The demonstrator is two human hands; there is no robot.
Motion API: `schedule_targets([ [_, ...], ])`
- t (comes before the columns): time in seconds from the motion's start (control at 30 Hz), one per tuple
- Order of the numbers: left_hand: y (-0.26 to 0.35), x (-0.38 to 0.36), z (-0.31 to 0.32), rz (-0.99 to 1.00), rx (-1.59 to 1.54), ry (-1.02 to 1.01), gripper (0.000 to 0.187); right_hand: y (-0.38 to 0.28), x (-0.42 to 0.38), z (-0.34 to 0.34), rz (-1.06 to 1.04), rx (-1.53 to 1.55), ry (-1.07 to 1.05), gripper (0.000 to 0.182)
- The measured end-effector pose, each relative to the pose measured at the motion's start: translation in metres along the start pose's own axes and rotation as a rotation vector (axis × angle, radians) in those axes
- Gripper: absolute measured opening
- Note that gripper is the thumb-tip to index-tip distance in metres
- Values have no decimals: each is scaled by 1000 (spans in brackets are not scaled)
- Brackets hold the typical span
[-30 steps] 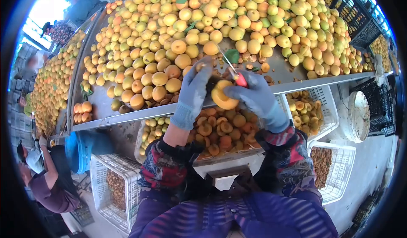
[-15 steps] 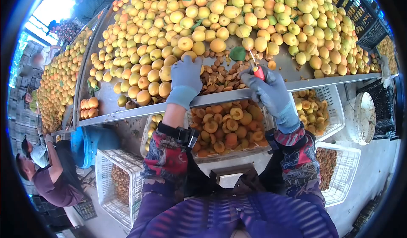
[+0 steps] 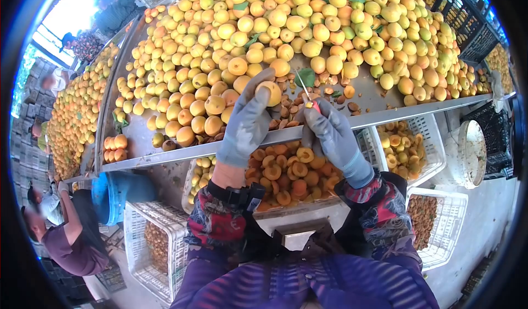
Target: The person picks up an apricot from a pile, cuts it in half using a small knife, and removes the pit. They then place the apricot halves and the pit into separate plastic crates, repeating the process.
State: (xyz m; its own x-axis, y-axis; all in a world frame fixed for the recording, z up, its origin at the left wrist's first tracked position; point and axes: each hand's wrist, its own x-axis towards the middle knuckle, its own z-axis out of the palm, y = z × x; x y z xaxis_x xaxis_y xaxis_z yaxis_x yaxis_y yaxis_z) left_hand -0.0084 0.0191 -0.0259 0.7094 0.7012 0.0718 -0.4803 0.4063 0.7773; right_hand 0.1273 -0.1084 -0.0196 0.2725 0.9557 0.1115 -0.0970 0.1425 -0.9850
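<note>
My left hand (image 3: 245, 125), in a grey glove, is closed around a whole yellow-orange apricot (image 3: 270, 93) just above the table's near edge. In my gloved right hand (image 3: 333, 133) is a small knife (image 3: 313, 105) with a red handle, its thin blade pointing up and slightly left. The blade stands apart from the apricot, to its right. Brown apricot pits (image 3: 288, 112) lie on the metal table between and beyond my hands, partly hidden by them. Below the edge, apricot halves (image 3: 291, 171) fill a container in front of my body.
A large heap of apricots (image 3: 220, 39) covers much of the table, with a raised metal rim (image 3: 379, 117) along my side. White crates (image 3: 434, 149) and a white bucket (image 3: 472, 149) stand right; a blue barrel (image 3: 118, 191) and a crate of pits (image 3: 157, 243) stand left, near another person (image 3: 74, 240).
My left hand has taken an apricot from the heap and drawn it back toward me. My right hand has moved left and nearer with the knife, bringing both hands closer together.
</note>
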Motion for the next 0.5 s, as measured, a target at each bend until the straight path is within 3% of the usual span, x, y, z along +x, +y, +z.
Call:
schedule_targets([
  [0.07, 5, -3, 8, -21, -181, -25, 46, 7, 1, 3, 35, -7, -30, 39],
  [0.33, 11, -13, 4, 87, 14, -140, 47, 8, -2, 13, -11, 71, -163, 43],
  [0.5, 9, -12, 8, 96, 72, -93, 49, 6, -4, 14, 50, 61, -183, 43],
])
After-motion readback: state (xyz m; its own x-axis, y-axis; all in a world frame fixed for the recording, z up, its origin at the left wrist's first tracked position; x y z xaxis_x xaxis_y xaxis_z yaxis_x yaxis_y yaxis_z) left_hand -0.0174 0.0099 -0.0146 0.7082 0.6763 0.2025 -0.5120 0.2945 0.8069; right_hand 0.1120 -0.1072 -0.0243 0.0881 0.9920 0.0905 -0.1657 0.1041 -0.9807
